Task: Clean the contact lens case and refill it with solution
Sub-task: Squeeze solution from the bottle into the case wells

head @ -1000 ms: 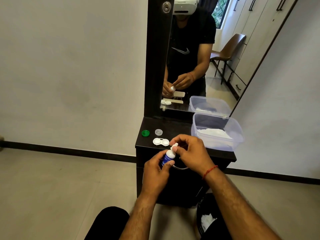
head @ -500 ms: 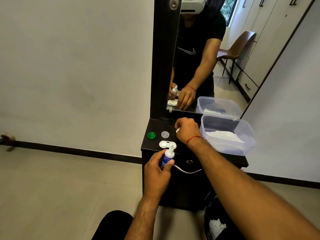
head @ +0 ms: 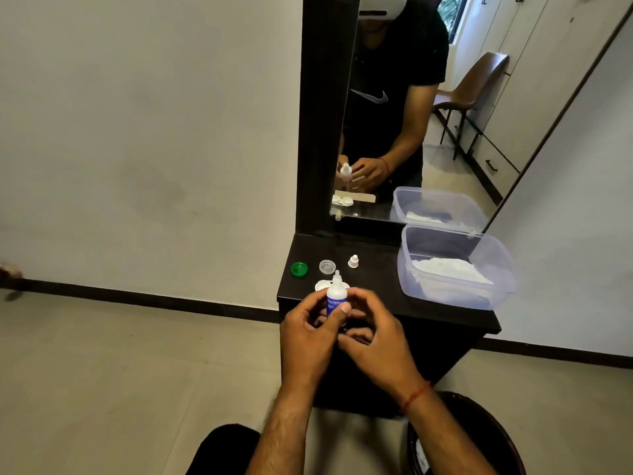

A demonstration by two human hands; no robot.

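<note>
Head view: left hand [head: 308, 341] holds solution bottle [head: 336, 296] (uncapped, upright).

Both forearms bare, no sleeves in direct view; left hand [head: 308, 341] has no rings or bands. Right hand [head: 376, 344] bare too, w/ a thin red thread bracelet [head: 415, 395] at the wrist. Mirror reflection [head: 394, 97]: black short-sleeve tee w/ grey swoosh logo on chest, white headset w/ dark underside on head; dark trouser knee [head: 222, 450] at btm edge.
</note>
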